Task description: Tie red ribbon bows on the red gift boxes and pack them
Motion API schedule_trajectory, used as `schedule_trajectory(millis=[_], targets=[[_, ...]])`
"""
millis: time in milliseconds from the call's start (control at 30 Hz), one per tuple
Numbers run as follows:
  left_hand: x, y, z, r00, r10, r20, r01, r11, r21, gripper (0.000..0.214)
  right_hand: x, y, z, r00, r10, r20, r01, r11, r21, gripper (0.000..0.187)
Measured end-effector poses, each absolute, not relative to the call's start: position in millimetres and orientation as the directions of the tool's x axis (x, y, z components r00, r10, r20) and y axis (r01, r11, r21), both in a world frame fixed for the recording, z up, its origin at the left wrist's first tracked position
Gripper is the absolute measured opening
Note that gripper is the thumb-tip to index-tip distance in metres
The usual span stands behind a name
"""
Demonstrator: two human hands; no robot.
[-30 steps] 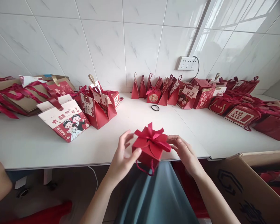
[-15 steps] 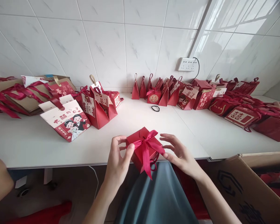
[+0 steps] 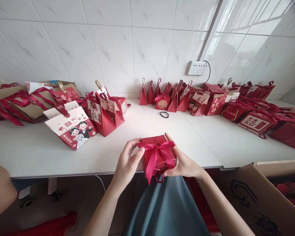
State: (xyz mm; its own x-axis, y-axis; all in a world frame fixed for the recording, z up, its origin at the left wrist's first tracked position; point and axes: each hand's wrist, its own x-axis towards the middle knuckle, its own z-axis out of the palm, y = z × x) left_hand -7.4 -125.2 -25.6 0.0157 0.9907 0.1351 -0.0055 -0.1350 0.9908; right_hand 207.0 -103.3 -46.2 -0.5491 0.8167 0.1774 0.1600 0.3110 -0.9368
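A red gift box (image 3: 159, 160) is between my hands at the table's front edge, just above my lap. A dark pink satin ribbon (image 3: 158, 149) is tied in a bow across its lid, with tails hanging over the front. From below the bow dangles a twisted red cord (image 3: 159, 177). My left hand (image 3: 129, 160) is closed on the box's left side, its thumb at the bow's left loop. My right hand (image 3: 184, 162) wraps the right side, fingers behind and thumb at the lower front.
Red gift boxes (image 3: 172, 100) stand along the tiled wall, with more at the right (image 3: 254, 123). Decorated boxes (image 3: 76, 131) and ribbon-tied packs (image 3: 24, 101) are at the left. A black hair tie (image 3: 164, 114) lies mid-table. An open carton (image 3: 250, 193) stands lower right; another person's arm (image 3: 1, 190) shows left.
My right hand has closed in from beside the box and now grips its right side. The box has turned and shifted slightly to the right, with my left hand following.
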Motion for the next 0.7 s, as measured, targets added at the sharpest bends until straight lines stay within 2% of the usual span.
schedule_trajectory(millis=[167,333,533,700], targets=[[-7.6,-108.2,-15.7,0.167,0.964,0.208,0.016,-0.213,0.977,0.029,209.1,-94.5,-41.4,-0.54,0.82,0.187,0.229,0.357,-0.906,0.124],[-11.8,-75.9,-1.3,0.31,0.905,0.29,0.14,-0.346,0.928,0.02,220.3,-75.4,-33.2,-0.464,0.825,0.321,0.356,0.506,-0.786,0.127],[-23.0,-49.2,17.1,0.439,0.818,0.37,0.397,-0.547,0.737,0.017,231.1,-55.9,-22.4,-0.507,0.773,0.381,0.34,0.585,-0.736,0.121],[-19.1,-29.2,27.7,0.477,0.762,0.438,0.404,-0.632,0.661,0.018,228.4,-35.2,-25.7,-0.487,0.786,0.382,0.301,0.562,-0.771,0.12]])
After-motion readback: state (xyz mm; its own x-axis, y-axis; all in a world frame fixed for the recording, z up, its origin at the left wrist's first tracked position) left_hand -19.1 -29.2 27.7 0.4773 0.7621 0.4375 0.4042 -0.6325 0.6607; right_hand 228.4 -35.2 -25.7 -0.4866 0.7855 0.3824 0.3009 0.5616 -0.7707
